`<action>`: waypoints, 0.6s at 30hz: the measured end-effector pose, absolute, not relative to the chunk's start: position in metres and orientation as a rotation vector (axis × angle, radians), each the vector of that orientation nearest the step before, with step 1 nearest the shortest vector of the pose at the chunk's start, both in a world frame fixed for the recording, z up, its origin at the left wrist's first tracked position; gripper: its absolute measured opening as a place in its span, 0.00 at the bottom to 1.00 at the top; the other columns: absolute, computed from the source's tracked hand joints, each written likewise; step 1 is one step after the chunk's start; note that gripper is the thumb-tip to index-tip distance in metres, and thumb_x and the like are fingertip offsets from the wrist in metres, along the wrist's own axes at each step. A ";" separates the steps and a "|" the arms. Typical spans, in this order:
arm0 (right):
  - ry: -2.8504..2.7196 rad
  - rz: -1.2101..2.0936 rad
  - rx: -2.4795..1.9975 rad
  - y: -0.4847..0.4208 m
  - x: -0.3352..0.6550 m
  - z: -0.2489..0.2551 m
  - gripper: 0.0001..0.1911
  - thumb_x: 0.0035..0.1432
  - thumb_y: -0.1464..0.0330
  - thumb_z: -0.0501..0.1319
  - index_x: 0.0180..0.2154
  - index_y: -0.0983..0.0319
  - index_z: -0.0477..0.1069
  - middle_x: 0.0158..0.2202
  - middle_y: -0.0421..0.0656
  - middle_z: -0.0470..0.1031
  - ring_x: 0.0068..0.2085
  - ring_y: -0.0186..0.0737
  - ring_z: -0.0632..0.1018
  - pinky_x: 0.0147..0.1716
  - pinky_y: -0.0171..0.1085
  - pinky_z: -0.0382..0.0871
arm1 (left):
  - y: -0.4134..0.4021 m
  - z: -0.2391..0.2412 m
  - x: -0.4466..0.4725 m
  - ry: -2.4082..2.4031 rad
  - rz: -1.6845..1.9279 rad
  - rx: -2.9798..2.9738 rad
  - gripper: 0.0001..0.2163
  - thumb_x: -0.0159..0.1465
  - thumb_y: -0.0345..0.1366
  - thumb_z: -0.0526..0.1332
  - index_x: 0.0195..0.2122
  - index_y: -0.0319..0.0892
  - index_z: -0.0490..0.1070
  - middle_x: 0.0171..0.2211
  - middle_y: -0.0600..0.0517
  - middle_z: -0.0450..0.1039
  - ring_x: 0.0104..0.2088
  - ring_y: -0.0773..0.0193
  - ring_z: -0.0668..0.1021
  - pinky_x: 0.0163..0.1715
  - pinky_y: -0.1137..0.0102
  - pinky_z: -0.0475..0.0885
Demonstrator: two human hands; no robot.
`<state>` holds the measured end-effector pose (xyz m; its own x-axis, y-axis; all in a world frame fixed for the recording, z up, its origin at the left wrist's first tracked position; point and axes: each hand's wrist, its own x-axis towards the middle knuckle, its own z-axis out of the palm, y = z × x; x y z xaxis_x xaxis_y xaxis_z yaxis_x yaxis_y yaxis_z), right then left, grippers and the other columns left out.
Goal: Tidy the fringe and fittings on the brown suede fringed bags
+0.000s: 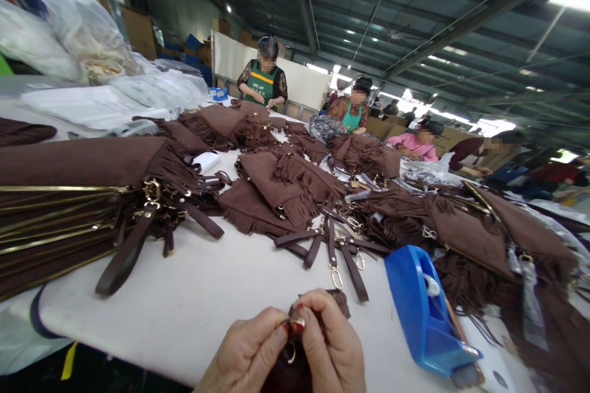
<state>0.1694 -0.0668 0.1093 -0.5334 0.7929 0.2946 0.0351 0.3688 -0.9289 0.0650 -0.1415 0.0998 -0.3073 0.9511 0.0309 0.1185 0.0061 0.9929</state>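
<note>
Head: left hand [249,350], right hand [332,347] pinch one strap [340,301].

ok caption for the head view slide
Left hand and right hand pinch a small gold metal fitting on a dark brown suede piece, beside a blue plastic tape dispenser

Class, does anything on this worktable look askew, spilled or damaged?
Nothing looks damaged or spilled. Loose brown straps lie fanned on the white table, beyond the left hand and right hand pinching a brown piece.

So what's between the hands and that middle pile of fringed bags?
Loose brown straps with gold clasps, fanned on the table, which is bare nearer the left hand and right hand, both pinching a brown piece. Head view.
</note>
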 end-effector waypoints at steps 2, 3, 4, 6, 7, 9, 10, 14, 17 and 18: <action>-1.891 1.274 -0.703 -0.064 0.173 0.114 0.12 0.59 0.61 0.52 0.27 0.60 0.65 0.23 0.37 0.63 0.26 0.32 0.66 0.22 0.30 0.58 | -0.143 0.104 0.064 1.515 1.329 1.196 0.16 0.62 0.47 0.48 0.25 0.45 0.67 0.22 0.55 0.68 0.24 0.67 0.70 0.26 0.78 0.67; -1.904 1.308 -0.683 -0.063 0.175 0.117 0.12 0.59 0.61 0.52 0.28 0.60 0.66 0.23 0.37 0.63 0.26 0.32 0.66 0.22 0.30 0.58 | -0.144 0.106 0.064 1.513 1.298 1.223 0.16 0.62 0.47 0.48 0.25 0.45 0.67 0.22 0.55 0.68 0.24 0.67 0.70 0.26 0.78 0.67; -1.911 1.348 -0.665 -0.061 0.176 0.120 0.12 0.59 0.61 0.52 0.28 0.60 0.66 0.23 0.37 0.62 0.25 0.31 0.66 0.23 0.30 0.58 | -0.145 0.108 0.064 1.508 1.264 1.252 0.16 0.62 0.46 0.47 0.24 0.45 0.67 0.22 0.55 0.68 0.24 0.67 0.70 0.26 0.78 0.67; -1.899 1.415 -0.654 -0.056 0.181 0.126 0.12 0.59 0.61 0.52 0.29 0.60 0.67 0.23 0.36 0.63 0.25 0.31 0.66 0.23 0.30 0.59 | -0.144 0.109 0.065 1.489 1.203 1.310 0.16 0.63 0.45 0.47 0.24 0.45 0.67 0.22 0.55 0.69 0.24 0.68 0.70 0.26 0.79 0.66; -1.880 1.429 -0.660 -0.054 0.183 0.128 0.12 0.59 0.61 0.53 0.29 0.60 0.67 0.23 0.36 0.63 0.25 0.31 0.66 0.24 0.30 0.59 | -0.144 0.109 0.065 1.488 1.198 1.330 0.16 0.63 0.44 0.47 0.24 0.45 0.67 0.23 0.56 0.69 0.24 0.68 0.70 0.26 0.79 0.66; -1.820 1.422 -0.674 -0.050 0.188 0.130 0.11 0.59 0.61 0.53 0.29 0.60 0.68 0.24 0.37 0.65 0.25 0.31 0.66 0.24 0.30 0.60 | -0.142 0.105 0.066 1.513 1.245 1.338 0.16 0.63 0.43 0.47 0.25 0.45 0.68 0.22 0.56 0.68 0.24 0.68 0.70 0.26 0.79 0.66; -1.791 1.414 -0.669 -0.049 0.191 0.130 0.11 0.59 0.62 0.54 0.29 0.60 0.68 0.24 0.37 0.65 0.25 0.31 0.66 0.24 0.30 0.60 | -0.141 0.102 0.067 1.533 1.284 1.327 0.15 0.63 0.43 0.47 0.26 0.45 0.68 0.22 0.56 0.68 0.23 0.68 0.70 0.26 0.79 0.66; -1.712 1.429 -0.667 -0.047 0.206 0.121 0.10 0.58 0.62 0.56 0.29 0.61 0.70 0.23 0.39 0.68 0.23 0.30 0.66 0.21 0.30 0.60 | -0.137 0.090 0.062 1.623 1.440 1.164 0.13 0.62 0.44 0.50 0.32 0.45 0.69 0.23 0.55 0.69 0.24 0.67 0.70 0.25 0.77 0.65; -1.654 1.386 -0.867 -0.044 0.221 0.107 0.14 0.54 0.59 0.59 0.24 0.62 0.69 0.19 0.37 0.65 0.21 0.30 0.64 0.20 0.29 0.58 | -0.134 0.085 0.052 1.625 1.576 0.866 0.12 0.59 0.46 0.55 0.30 0.43 0.69 0.23 0.56 0.68 0.25 0.67 0.69 0.26 0.76 0.65; -1.651 1.332 -0.957 -0.041 0.227 0.101 0.15 0.53 0.58 0.60 0.22 0.61 0.69 0.18 0.36 0.63 0.21 0.30 0.63 0.20 0.29 0.59 | -0.134 0.083 0.048 1.556 1.616 0.750 0.11 0.58 0.46 0.57 0.29 0.42 0.69 0.24 0.56 0.68 0.26 0.67 0.69 0.26 0.76 0.65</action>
